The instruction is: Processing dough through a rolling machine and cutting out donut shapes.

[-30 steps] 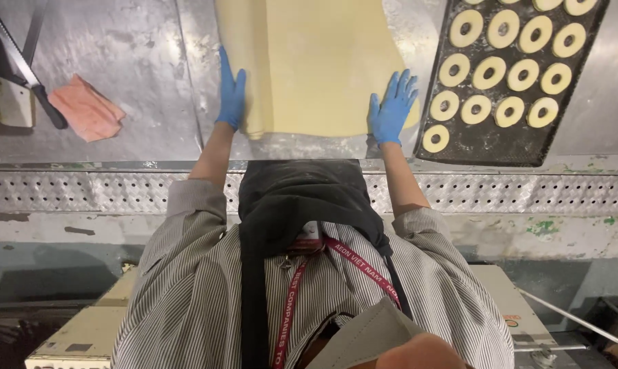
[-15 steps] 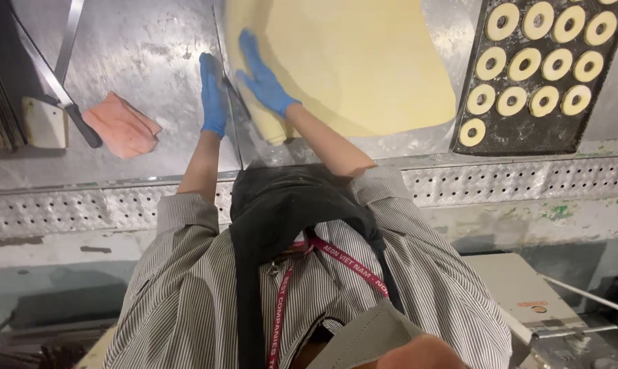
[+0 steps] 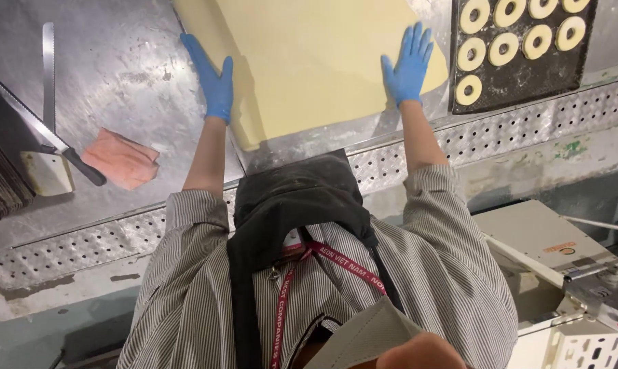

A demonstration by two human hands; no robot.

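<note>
Now apart again | left hand (image 3: 213, 78), right hand (image 3: 408, 65) flat, open on dough sheet (image 3: 309, 61) edges

The dough (image 3: 309, 61) and the tray (image 3: 520, 75) of rings run off the top edge; the left hand (image 3: 213, 78) hides the dough's side edge.
</note>
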